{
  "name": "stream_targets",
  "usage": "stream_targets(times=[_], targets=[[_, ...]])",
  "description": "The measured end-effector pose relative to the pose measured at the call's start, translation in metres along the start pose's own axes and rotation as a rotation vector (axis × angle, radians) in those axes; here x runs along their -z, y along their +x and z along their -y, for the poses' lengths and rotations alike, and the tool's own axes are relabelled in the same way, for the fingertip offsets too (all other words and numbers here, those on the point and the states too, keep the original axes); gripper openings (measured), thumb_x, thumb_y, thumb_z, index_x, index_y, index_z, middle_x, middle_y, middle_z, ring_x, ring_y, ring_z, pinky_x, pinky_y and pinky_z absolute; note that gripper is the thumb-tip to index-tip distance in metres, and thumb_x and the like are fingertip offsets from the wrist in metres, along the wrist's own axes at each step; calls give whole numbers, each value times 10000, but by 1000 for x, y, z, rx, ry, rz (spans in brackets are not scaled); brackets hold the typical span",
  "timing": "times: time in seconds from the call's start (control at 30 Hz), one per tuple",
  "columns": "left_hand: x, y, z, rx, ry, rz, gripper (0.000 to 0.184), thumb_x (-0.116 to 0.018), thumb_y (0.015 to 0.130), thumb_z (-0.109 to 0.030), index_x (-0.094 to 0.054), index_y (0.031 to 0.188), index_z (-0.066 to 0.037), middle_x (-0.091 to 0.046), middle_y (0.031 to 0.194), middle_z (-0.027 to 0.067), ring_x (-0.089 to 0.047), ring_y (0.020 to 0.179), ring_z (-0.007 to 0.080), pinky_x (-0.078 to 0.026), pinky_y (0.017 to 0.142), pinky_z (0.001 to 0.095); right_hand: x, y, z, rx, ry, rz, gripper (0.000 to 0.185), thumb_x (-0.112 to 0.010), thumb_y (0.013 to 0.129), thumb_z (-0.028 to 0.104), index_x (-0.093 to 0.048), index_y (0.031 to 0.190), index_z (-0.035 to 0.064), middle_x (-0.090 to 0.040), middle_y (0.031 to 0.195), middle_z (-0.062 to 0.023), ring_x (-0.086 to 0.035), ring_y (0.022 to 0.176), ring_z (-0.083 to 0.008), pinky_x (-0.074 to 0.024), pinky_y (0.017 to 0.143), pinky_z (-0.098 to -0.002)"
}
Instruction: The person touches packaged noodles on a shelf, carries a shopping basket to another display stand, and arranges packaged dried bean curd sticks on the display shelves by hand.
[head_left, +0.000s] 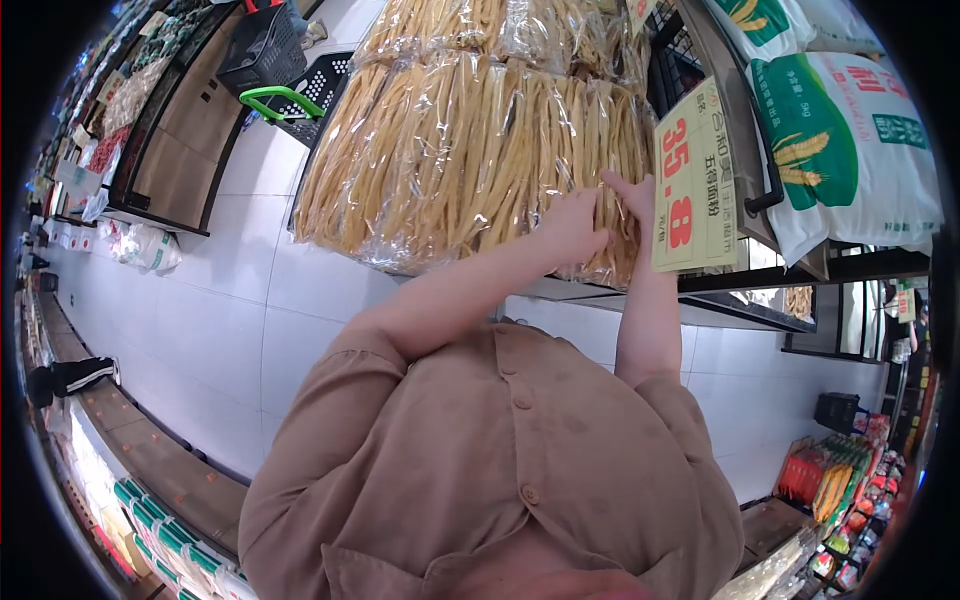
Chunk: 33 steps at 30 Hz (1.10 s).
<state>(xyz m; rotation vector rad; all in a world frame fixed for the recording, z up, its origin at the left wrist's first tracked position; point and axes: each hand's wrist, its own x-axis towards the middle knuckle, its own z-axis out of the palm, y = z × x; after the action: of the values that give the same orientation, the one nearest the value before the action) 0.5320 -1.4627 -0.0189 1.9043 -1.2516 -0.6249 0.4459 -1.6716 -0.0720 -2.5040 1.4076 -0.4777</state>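
Clear plastic packs of long, pale yellow dried bean curd sticks (440,160) lie side by side on a display in front of me. My left hand (575,228) reaches across to a pack at the right end (622,125), its fingers bent over the plastic. Close beside it, my right hand (632,198) touches the same pack near its right edge, thumb and finger apart. A yellow price card (697,180) reading 35.8 stands just right of that hand and hides part of it.
White and green flour sacks (850,150) lie on the rack at the right. A dark basket with a green handle (290,100) is on the floor at the left, beside another basket (262,50). Pale floor tiles (215,290) surround me. Shelves of goods line both sides.
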Motion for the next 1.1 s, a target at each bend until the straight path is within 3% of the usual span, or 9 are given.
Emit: stream_targets(times=[0.2, 0.47, 0.6, 0.67, 0.73, 0.77, 0.83, 0.93, 1.1], targets=[[1, 65, 1, 112, 78, -48, 653, -697, 831, -377, -513, 1303, 35, -642, 1118, 234, -597, 1053, 416, -473, 924, 466, 71, -24, 32, 29, 180, 232, 1035, -813, 694, 528, -341, 1469, 31, -433, 1450, -157, -414, 1334, -282, -322, 1114, -415], [16, 100, -13, 375, -671, -128, 743, -741, 835, -402, -457, 1314, 90, -597, 1199, 276, -593, 1128, 333, -470, 952, 437, 49, -34, -29, -77, 1075, 260, 924, -797, 744, 462, -374, 1445, 34, -461, 1415, -127, -438, 1304, -247, -352, 1089, -403], [2, 126, 26, 271, -1222, 82, 502, -712, 887, -247, -533, 1230, 72, -655, 1107, 206, -685, 947, 289, -581, 827, 420, 33, -37, -39, -207, 1635, 335, 869, -789, 769, 429, -390, 1433, 35, -476, 1398, -113, -451, 1288, -230, -367, 1077, -397], [10, 125, 12, 462, -1297, 94, 350, -668, 908, -183, -589, 1156, 52, -688, 1011, 178, -708, 851, 278, -610, 765, 416, 27, -41, -39, -259, 1777, 346, 842, -785, 781, 412, -398, 1427, 36, -483, 1389, -105, -457, 1281, -222, -374, 1070, -394], [11, 130, 15, 540, -1389, 104, 310, -657, 911, -174, -608, 1125, 45, -695, 981, 172, -707, 855, 281, -605, 765, 425, 32, -53, -32, -316, 1837, 333, 814, -781, 794, 395, -407, 1421, 37, -490, 1380, -98, -463, 1273, -213, -382, 1064, -391], [9, 131, 15, 544, -1371, 89, 309, -648, 916, -182, -610, 1124, 42, -697, 978, 168, -707, 854, 282, -604, 763, 429, 37, -63, -26, -369, 1851, 293, 566, -702, 886, 242, -460, 1358, 47, -541, 1270, -61, -557, 1126, -163, -485, 931, -353], [7, 134, 17, 549, -1333, 59, 307, -630, 927, -198, -614, 1123, 36, -701, 970, 161, -707, 851, 283, -601, 758, 438, 67, -81, -15, -561, 1610, 477, 549, -684, 888, 177, -444, 1361, 40, -551, 1254, -83, -600, 1046, -183, -521, 855, -348], [6, 136, 21, 533, -1415, 103, 346, -597, 952, -276, -625, 1117, 26, -703, 969, 158, -708, 835, 289, -595, 762, 444, 77, -106, -11, -531, 1466, 658, 616, -662, 863, 57, -379, 1409, 23, -554, 1258, -117, -639, 966, -211, -552, 770, -344], [9, 131, 11, 501, -1511, 87, 379, -575, 968, -324, -618, 1147, 8, -697, 1049, 161, -700, 899, 281, -580, 812, 447, 78, -125, -18, -386, 1736, 726, 795, -654, 814, -50, -257, 1497, 36, -539, 1311, -144, -626, 1063, -232, -549, 837, -357]])
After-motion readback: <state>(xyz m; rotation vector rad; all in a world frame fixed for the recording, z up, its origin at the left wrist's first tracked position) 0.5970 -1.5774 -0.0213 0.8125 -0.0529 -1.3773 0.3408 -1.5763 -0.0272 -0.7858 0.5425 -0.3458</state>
